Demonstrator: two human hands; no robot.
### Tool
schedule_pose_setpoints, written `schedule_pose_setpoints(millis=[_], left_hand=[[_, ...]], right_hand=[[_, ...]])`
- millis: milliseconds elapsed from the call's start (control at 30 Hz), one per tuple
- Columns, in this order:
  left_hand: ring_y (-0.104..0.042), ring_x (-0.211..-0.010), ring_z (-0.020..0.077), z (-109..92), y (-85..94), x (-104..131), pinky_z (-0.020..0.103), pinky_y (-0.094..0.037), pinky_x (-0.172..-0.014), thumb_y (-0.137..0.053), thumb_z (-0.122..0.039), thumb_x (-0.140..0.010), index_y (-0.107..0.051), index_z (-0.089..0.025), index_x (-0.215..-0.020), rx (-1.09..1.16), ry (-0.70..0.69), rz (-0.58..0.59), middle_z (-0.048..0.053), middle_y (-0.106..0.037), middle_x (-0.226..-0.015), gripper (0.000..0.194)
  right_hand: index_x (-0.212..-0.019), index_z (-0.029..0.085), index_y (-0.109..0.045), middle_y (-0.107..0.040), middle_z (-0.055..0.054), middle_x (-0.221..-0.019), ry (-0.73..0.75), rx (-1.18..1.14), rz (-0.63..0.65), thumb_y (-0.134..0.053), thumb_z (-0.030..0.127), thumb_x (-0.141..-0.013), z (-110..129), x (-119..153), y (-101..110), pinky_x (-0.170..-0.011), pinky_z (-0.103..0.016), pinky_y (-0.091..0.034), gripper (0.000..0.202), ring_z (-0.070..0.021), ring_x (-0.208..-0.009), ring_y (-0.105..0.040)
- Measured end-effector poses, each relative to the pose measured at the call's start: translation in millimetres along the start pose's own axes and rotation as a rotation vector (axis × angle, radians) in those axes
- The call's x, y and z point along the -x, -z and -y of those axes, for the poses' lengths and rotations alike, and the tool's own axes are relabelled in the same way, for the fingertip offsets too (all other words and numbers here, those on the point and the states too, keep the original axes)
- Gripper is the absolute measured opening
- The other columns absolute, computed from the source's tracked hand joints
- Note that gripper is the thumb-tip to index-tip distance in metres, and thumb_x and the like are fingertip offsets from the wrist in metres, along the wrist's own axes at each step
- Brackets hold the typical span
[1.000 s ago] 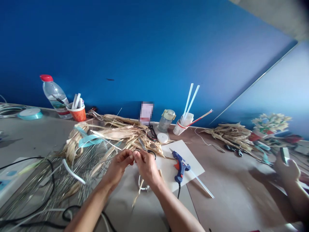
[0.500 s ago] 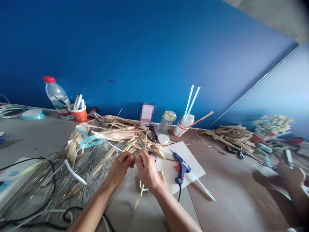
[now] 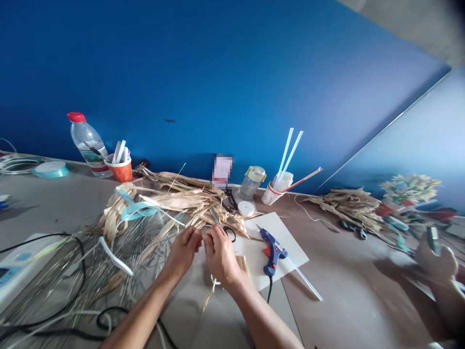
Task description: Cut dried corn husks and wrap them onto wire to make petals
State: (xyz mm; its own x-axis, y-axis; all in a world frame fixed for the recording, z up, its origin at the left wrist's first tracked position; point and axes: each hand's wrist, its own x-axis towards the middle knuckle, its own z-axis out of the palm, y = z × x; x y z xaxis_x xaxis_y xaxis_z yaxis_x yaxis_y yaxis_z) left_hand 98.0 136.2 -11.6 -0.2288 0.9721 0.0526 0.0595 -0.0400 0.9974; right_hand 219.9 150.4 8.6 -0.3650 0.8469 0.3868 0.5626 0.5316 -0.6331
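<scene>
My left hand (image 3: 185, 245) and my right hand (image 3: 218, 249) are close together above the table, both closed in a pinch with fingertips nearly touching. What they pinch is too small to make out. A twisted strip of dried corn husk (image 3: 208, 296) shows below my right hand, beside part of a white ring (image 3: 217, 283); whether the hand holds the strip I cannot tell. Just beyond my fingers lie scissors (image 3: 228, 233) and a heap of dried corn husks (image 3: 181, 201). A blue glue gun (image 3: 272, 254) rests on a white sheet (image 3: 290, 237) to the right.
Thin wires (image 3: 116, 257) and black cable (image 3: 82, 271) spread at left. Along the wall stand a bottle (image 3: 87, 145), an orange cup (image 3: 121, 170), a glass jar (image 3: 250, 185) and a cup with glue sticks (image 3: 273, 194). Another person's hand (image 3: 436, 259) is at far right.
My hands stay pinched together in nearly the same place, with only a slight shift of the fingers. The view has moved a little. The other person's hand has shifted slightly.
</scene>
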Motion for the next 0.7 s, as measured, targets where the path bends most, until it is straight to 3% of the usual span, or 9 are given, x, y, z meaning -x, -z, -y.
schedule_pose_setpoints(millis=[233, 400, 500, 700], left_hand=[[-0.041, -0.047, 0.0143, 4, 1.5, -2, 0.026, -0.029, -0.049, -0.053, -0.04, -0.08, -0.048, -0.022, -0.052, -0.01, 0.012, -0.005, -0.003, -0.045, -0.048, 0.034], [-0.042, -0.049, 0.0136, -4, 10.7, -4, 0.025, -0.03, -0.049, -0.046, -0.041, -0.084, -0.048, -0.021, -0.055, -0.101, 0.008, -0.048, -0.003, -0.046, -0.049, 0.035], [-0.046, -0.052, 0.0142, -8, 17.3, -4, 0.025, -0.032, -0.051, -0.044, -0.04, -0.086, -0.05, -0.02, -0.06, -0.266, -0.032, 0.058, -0.002, -0.048, -0.053, 0.033], [-0.059, -0.076, 0.0206, -6, 22.7, 1, 0.03, -0.038, -0.066, -0.039, -0.02, -0.087, -0.06, -0.017, -0.078, -0.976, -0.095, 0.362, 0.008, -0.061, -0.085, 0.023]], right_hand=[[-0.07, 0.019, -0.049, -0.055, -0.003, -0.073, 0.069, 0.01, 0.009, -0.037, 0.015, -0.087, -3, -3, 0, -0.068, -0.028, -0.039, 0.022, -0.0165, -0.071, -0.05], [-0.073, 0.019, -0.051, -0.054, -0.003, -0.073, -0.009, -0.095, -0.099, -0.038, 0.019, -0.088, -8, -7, 6, -0.067, -0.027, -0.039, 0.02, -0.0162, -0.07, -0.05], [-0.075, 0.018, -0.054, -0.056, -0.002, -0.072, -0.093, -0.227, -0.13, -0.041, 0.022, -0.089, -11, -8, 8, -0.066, -0.026, -0.04, 0.019, -0.0149, -0.069, -0.051], [-0.072, 0.018, -0.054, -0.055, 0.0, -0.068, -0.203, -0.295, -0.168, -0.044, 0.025, -0.088, -17, -7, 8, -0.064, -0.025, -0.039, 0.021, -0.0142, -0.066, -0.05]])
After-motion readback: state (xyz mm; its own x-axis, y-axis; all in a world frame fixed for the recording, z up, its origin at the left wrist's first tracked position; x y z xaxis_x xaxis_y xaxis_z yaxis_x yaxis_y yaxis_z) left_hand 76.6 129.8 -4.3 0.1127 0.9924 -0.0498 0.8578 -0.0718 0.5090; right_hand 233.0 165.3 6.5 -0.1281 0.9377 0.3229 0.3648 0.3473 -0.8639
